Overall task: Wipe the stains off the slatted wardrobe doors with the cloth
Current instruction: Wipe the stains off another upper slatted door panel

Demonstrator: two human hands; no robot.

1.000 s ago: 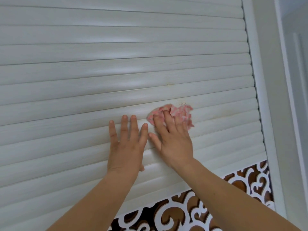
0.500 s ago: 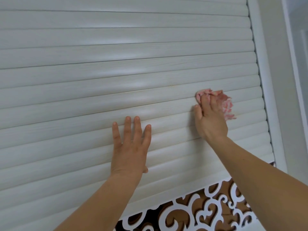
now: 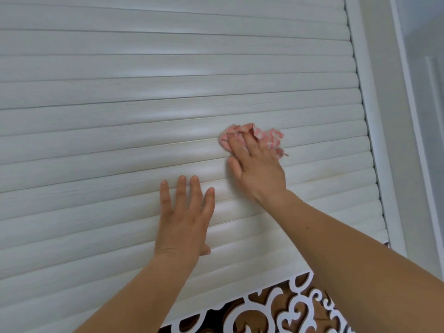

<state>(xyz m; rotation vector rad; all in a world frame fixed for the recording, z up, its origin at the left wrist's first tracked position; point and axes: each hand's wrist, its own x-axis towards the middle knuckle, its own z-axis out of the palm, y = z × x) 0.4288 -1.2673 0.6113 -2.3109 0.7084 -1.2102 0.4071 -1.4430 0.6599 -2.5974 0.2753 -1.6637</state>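
A: Pink cloth point(image 3: 258, 137), bunched up, lying on the white slats point(image 3: 120, 111) just right of frame centre. The right hand point(image 3: 258, 171) presses it flat to the door, fingers point(image 3: 236, 146) stretched over the wad, not curled round it as far as I can see.

B: Left hand point(image 3: 183, 219)?

A: At 7 o'clock from the cloth, near it but apart. Palm flat on the slats, fingers straight and spread, holding nothing. Bracing the door, I'd say.

B: Step?

A: Mid-wipe on the slats. To do it well, my call: run the cloth along the slat line, not across, so it gets into the grooves between slats. Keep even pressure with the flat fingers; keep the left hand planted so the door doesn't flex or swing. Refold the wad when a face gets dirty.

B: Any stains left?

A: Faint yellowish marks at about 3 o'clock from the right hand, near the frame point(image 3: 374, 131). Hard to tell if it's dirt or shading. Probably the next patch.

B: Counts?

A: One cloth. Two hands, two bare forearms. One slatted door panel in view; the slats run out of frame, so no full count. One white frame edge on the right. One carved scroll panel point(image 3: 276, 313), white on brown, at 6 o'clock, below the slats.
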